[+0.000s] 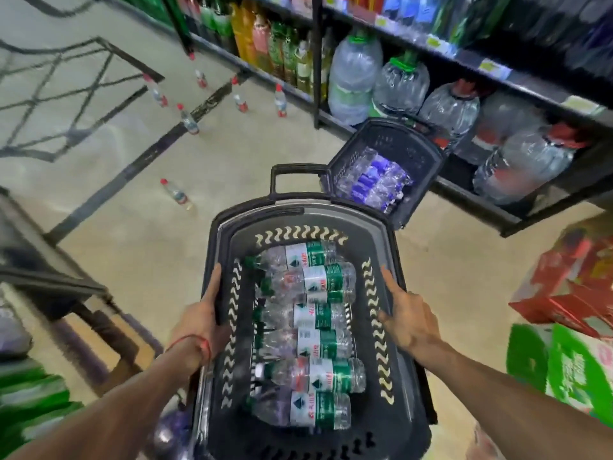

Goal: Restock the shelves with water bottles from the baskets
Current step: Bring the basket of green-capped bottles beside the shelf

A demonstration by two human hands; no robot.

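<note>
A dark plastic basket [394,260] sits in front of me, filled with several water bottles [318,282] with green and white labels lying on their sides. My left hand [202,313] grips its left rim, fingers curled over the edge. On the right rim, my right hand [409,318] grips the basket too. A second dark basket [428,167] stands tilted beyond it against the shelf [471,195], holding several bottles with blue labels [374,179].
The shelf's bottom level holds large water jugs [355,74]; coloured drink bottles [265,38] stand further left. Several small red-capped bottles [280,101] stand on the floor at the back, one nearer [177,194]. Red and green cartons [570,293] lie at right, a dark rack [49,277] at left.
</note>
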